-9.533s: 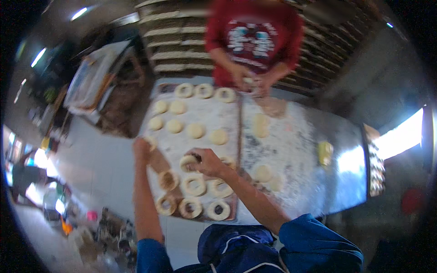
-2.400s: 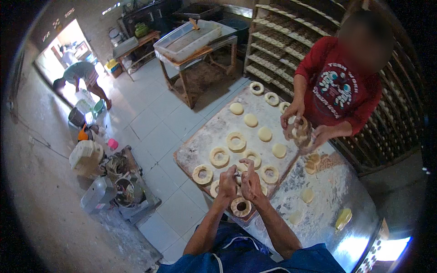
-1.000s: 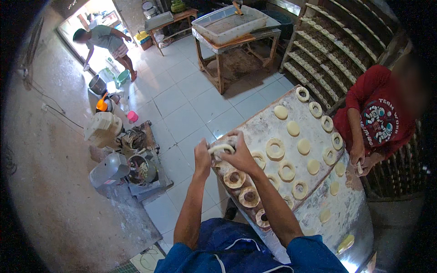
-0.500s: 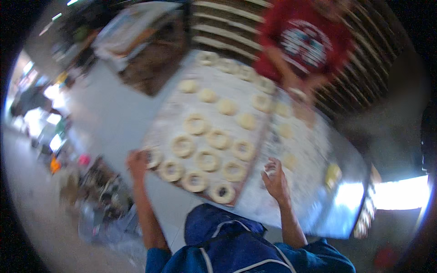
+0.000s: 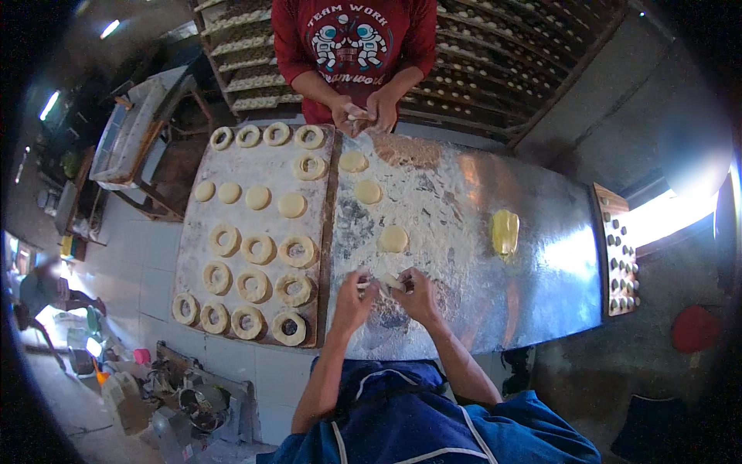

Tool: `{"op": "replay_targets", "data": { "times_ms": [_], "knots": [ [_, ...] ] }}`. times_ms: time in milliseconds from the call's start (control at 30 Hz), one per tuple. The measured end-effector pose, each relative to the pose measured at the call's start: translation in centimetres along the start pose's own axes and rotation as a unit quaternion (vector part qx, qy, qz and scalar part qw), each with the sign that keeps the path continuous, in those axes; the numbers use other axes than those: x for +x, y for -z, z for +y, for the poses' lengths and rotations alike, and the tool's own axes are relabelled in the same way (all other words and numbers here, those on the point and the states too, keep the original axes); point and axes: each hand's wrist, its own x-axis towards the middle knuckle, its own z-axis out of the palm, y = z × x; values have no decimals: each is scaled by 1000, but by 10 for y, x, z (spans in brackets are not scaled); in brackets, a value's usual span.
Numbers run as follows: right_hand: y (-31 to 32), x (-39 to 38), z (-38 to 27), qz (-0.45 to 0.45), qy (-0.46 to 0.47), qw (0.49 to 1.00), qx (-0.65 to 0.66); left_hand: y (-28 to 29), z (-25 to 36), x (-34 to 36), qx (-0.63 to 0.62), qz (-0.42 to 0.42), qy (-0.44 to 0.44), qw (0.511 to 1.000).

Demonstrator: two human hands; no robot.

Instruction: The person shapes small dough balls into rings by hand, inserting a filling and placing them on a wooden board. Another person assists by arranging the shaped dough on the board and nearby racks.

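Over the floured near edge of the metal table, my left hand (image 5: 355, 301) and my right hand (image 5: 419, 297) are close together with fingers bent. A pale piece of dough (image 5: 393, 282) shows between them, pinched by my right fingers. My left fingers are closed around more pale dough, partly hidden. Just beyond my hands lies a flat dough disc (image 5: 393, 239), with a second disc (image 5: 367, 192) and a third disc (image 5: 353, 162) farther off. To my left, a floured wooden board (image 5: 189, 255) bears several dough rings (image 5: 253, 286) and a row of solid dough discs (image 5: 257, 197).
Across the table, a person in a red shirt (image 5: 355, 46) works dough with both hands. A yellow lump (image 5: 505, 233) sits on the bare metal (image 5: 549, 209) at right. Racks of trays (image 5: 495, 69) stand behind. A small board with dark-topped pieces (image 5: 616, 203) is beyond the table's right end.
My left hand has left the ring at the board's near left corner and come to my right hand over the table. Both now hold dough. The view has turned and steadied.
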Motion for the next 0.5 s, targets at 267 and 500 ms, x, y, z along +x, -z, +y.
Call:
{"op": "replay_targets", "data": {
  "times_ms": [267, 500],
  "knots": [
    [37, -4, -12, -83, 34, 979, 184, -47, 21, -32, -225, -15, 166, 960],
    [57, -5, -23, -227, 75, 948, 208, -77, 23, -49, -459, 101, 165, 867]
  ]
}}
